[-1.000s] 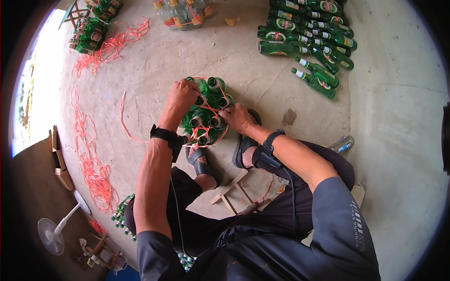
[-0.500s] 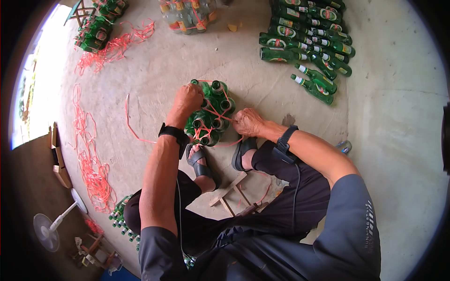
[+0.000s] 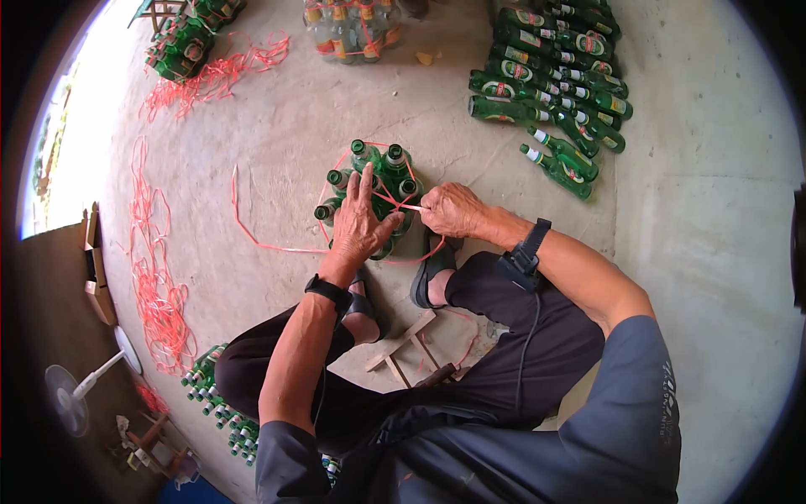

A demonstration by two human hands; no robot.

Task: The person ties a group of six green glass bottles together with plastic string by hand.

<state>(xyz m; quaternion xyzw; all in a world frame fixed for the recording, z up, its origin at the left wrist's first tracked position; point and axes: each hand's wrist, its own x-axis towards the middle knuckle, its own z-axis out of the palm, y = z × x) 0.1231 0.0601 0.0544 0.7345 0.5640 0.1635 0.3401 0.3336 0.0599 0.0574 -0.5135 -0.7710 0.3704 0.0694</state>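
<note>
A cluster of upright green glass bottles (image 3: 395,157) stands on the floor in front of my feet. Pink plastic twine (image 3: 388,198) crosses over the bottle necks and loops around the group. My left hand (image 3: 359,225) lies with its fingers stretched out across the bottle tops, hiding some of them. To the right of the cluster, my right hand (image 3: 453,210) is closed around a strand of the twine, which runs taut to the crossing point. A loose tail of twine (image 3: 277,248) trails over the floor to the left.
Green bottles (image 3: 546,76) lie in rows at the upper right. Bundled clear bottles (image 3: 348,34) and green bottles (image 3: 180,50) stand at the back. Tangled twine (image 3: 159,294) is on the left floor. A wooden frame (image 3: 403,349) lies between my legs; a fan (image 3: 67,399) stands lower left.
My left hand has come down from the far left side of the cluster and opened flat over the bottle tops. My right hand still grips twine, slightly further right.
</note>
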